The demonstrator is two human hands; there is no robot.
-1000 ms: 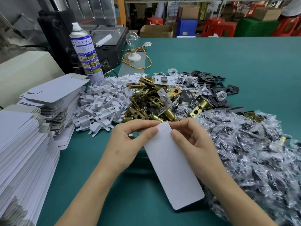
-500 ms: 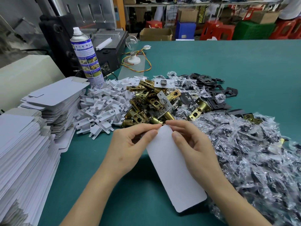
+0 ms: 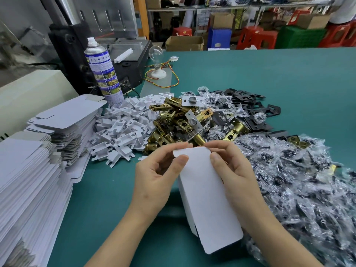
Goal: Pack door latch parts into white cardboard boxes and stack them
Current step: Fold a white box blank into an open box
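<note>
A white cardboard box blank (image 3: pixel 206 197) is held above the green table, partly opened into a sleeve. My left hand (image 3: pixel 156 180) pinches its far left corner with thumb and fingers. My right hand (image 3: pixel 231 174) grips its far right edge, thumb on top. Beyond the hands lies a heap of brass door latches (image 3: pixel 173 122). White plastic inserts (image 3: pixel 123 130) are piled to its left. Black strike plates (image 3: pixel 250 108) and many clear bags of small parts (image 3: pixel 300 178) spread to the right.
Stacks of flat white box blanks (image 3: pixel 38 160) fill the left side. A spray can (image 3: pixel 104 72) stands behind them beside a black machine (image 3: pixel 81 45). A light bulb on a white base (image 3: pixel 157 62) with wires sits further back. The green table (image 3: pixel 269 74) extends far right.
The flat blank has started to open into a sleeve between my hands, and its far flap has been bent. Both hands have stayed at its far end.
</note>
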